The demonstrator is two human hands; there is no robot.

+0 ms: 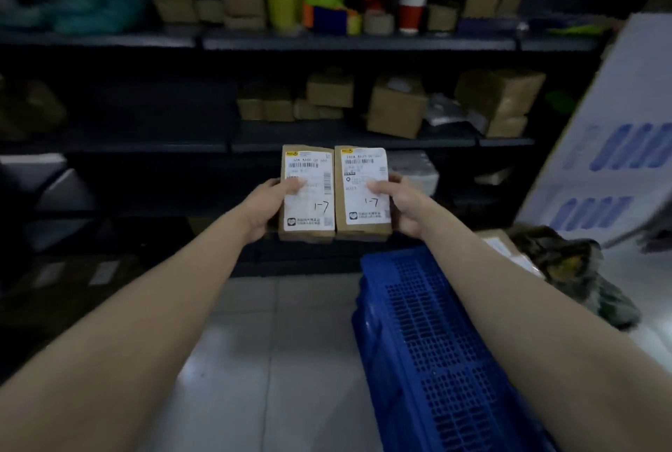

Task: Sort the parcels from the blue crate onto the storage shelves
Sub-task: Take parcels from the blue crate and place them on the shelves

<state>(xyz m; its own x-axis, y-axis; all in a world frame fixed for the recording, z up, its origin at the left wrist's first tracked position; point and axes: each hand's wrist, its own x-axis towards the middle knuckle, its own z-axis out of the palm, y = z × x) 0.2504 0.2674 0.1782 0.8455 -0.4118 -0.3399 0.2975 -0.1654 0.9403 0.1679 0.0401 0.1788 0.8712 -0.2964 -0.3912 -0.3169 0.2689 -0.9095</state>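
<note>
Head view shows two brown parcels held up side by side in front of the shelves [327,42], their inner long edges touching. Each stands with its long axis running up and away from the person, white label facing the camera, barcode end at the top and a handwritten "1-7" near the bottom. The left hand [267,206] grips the left parcel [307,193] from its outer left edge, thumb lying across the label about halfway up, the rest of the fingers hidden behind the box. The right hand [398,206] grips the right parcel [362,193] from its outer right edge in the same way, thumb on the label. Most of each box rises above the thumbs; the lower ends sit level with the heels of the hands. Both parcels are in the air, above and left of the blue crate [436,342], which stands on the pale tiled floor [272,342] under the right forearm.
</note>
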